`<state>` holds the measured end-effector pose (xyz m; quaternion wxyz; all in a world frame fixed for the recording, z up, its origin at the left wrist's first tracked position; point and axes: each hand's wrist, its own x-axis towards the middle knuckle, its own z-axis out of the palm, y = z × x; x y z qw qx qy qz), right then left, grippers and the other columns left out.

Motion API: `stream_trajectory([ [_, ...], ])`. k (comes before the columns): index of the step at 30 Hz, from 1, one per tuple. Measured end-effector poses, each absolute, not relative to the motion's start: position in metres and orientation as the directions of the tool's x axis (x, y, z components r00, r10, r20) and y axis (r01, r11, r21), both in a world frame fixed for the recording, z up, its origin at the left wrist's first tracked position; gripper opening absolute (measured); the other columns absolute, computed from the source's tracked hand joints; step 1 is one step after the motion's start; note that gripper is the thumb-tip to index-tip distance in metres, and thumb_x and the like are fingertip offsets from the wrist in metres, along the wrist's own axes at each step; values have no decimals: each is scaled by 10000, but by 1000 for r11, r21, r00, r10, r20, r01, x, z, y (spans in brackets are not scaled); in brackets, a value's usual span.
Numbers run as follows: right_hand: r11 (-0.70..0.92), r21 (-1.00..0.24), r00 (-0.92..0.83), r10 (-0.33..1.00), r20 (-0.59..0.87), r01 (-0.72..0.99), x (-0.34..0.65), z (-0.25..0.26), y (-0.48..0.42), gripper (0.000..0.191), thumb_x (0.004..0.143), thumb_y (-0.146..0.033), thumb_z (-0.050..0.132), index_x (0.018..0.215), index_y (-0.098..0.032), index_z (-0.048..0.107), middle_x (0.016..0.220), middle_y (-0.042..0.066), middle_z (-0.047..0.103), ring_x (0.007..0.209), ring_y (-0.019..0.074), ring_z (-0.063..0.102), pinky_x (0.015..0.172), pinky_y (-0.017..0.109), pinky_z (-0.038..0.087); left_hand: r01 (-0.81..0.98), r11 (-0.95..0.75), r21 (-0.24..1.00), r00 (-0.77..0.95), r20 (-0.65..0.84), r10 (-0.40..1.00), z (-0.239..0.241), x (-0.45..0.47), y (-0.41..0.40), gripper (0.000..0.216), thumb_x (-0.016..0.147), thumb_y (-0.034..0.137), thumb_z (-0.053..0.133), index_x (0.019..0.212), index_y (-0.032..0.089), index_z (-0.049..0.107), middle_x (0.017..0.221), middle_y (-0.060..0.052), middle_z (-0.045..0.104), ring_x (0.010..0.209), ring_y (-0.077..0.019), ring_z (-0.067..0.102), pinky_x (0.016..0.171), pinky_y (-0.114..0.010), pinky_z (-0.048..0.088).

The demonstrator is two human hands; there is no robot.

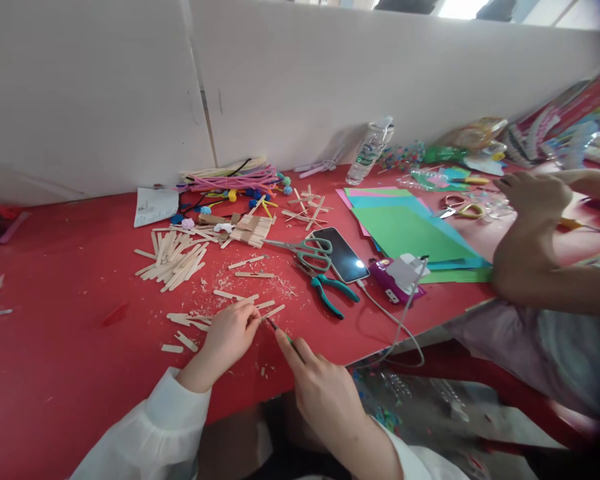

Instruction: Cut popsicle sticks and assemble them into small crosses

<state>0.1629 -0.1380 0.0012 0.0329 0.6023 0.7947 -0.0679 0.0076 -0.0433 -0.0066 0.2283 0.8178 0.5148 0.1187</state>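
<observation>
My left hand [230, 340] rests on the red table [55, 373], fingers pinched on a short wooden stick [273, 311] near several cut stick pieces. My right hand [320, 390] is closed around a thin dark tool [280, 331] whose tip meets the stick at my left fingertips. Wood shavings lie scattered around both hands.
A pile of craft sticks [175, 260], green-handled scissors [310, 252], teal pliers [333, 293], a phone [344, 255], a purple power bank [393, 277] with cable, coloured paper sheets [410, 230], a bottle [369, 152] and pipe cleaners [235, 180] lie behind. Another person's arm [530, 227] reaches in at right.
</observation>
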Motion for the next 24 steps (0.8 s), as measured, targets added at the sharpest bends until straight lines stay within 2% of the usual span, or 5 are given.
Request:
stream_trajectory([
  [6,80,-389,-146,979,-145,918,168,-2,-135,560,793,-109,382,1349,-174,375,1037,119,621,715,206,653,576,284,507,782,-370,501,441,-26,897,-8,6,-44,132,821,189,448,727,180,540,796,-54,614,745,-187,580,677,-295,425],
  [10,7,-699,-120,986,-114,715,172,-8,-129,503,808,-158,399,1309,-180,435,1106,112,618,937,214,618,794,322,494,783,-360,507,429,-21,903,-9,7,-44,127,811,181,452,720,183,541,786,-50,608,742,-190,582,674,-298,423],
  [14,7,-826,-109,992,-66,563,175,-15,-126,496,789,-168,436,1283,-194,470,1145,84,618,1038,205,579,888,333,455,780,-367,507,434,-15,901,-8,7,-44,125,801,171,457,716,184,547,784,-51,613,737,-192,584,673,-300,422],
  [17,13,-751,-113,990,-82,660,173,-14,-125,493,783,-155,439,1274,-169,485,1102,108,634,974,216,609,829,325,483,780,-370,504,436,-15,900,-8,7,-44,127,802,173,458,716,184,550,785,-53,614,739,-193,586,675,-301,424],
  [24,118,-276,-175,965,-194,954,166,-4,-127,569,790,-103,399,1356,-151,368,982,143,624,651,197,643,531,258,480,790,-360,496,428,-27,903,-9,6,-44,123,816,187,456,733,180,546,795,-55,614,748,-192,585,679,-298,427],
])
